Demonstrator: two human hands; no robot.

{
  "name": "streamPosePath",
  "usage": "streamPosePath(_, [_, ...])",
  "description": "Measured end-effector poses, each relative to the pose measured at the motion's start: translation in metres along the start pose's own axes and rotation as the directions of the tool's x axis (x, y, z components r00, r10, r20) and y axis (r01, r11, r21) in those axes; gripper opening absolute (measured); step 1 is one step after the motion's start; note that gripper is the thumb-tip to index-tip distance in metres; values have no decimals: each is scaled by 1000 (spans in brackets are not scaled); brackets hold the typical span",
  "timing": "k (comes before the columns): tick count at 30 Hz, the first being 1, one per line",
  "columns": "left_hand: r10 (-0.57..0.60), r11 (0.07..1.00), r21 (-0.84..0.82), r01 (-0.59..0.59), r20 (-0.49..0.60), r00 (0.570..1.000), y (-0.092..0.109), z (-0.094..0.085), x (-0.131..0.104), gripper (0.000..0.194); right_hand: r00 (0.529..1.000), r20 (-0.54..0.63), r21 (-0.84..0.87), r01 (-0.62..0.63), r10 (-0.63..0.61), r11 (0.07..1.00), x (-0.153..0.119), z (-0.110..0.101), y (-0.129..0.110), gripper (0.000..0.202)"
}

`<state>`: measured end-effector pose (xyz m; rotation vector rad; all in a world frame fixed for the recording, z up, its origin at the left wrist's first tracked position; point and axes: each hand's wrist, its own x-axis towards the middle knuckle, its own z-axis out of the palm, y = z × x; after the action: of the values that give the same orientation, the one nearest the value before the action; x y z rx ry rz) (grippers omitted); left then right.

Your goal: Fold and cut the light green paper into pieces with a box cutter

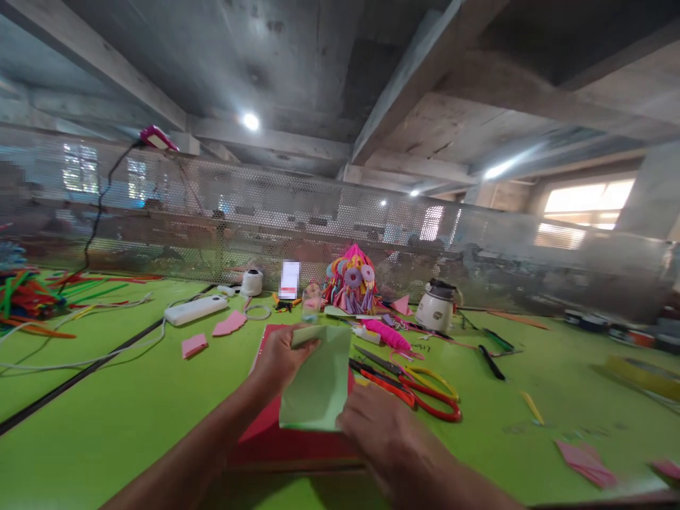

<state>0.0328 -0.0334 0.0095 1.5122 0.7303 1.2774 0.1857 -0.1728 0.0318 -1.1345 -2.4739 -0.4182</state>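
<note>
A pale green sheet of paper [319, 379] hangs tilted between my hands, above a flat red board or book [265, 432]. My left hand [279, 360] pinches its upper left edge, thumb on top. At the lower right corner, my right hand [380, 425] has its fingers closed on the paper; the fingertips are partly hidden. Just right of the sheet lie scissors with red handles [438, 409], beside orange and yellow handles that overlap them. A bundle of bright pink yarn [387, 336] rests behind the scissors.
Pink paper pieces [229, 324] lie left and right on the green table [132, 425]. Further back stand a tasselled colourful ornament [353, 280], a clear cup [311, 303], a lit phone [290, 278] and a white kettle-like jug [436, 308]. A white power strip [195, 310] trails a cable.
</note>
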Motion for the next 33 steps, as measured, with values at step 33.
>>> streamPosePath(33, [-14,995,-86,46,340,940,19,3,-15,18,967,-100,183,-213,234,960,45,-15,48,14])
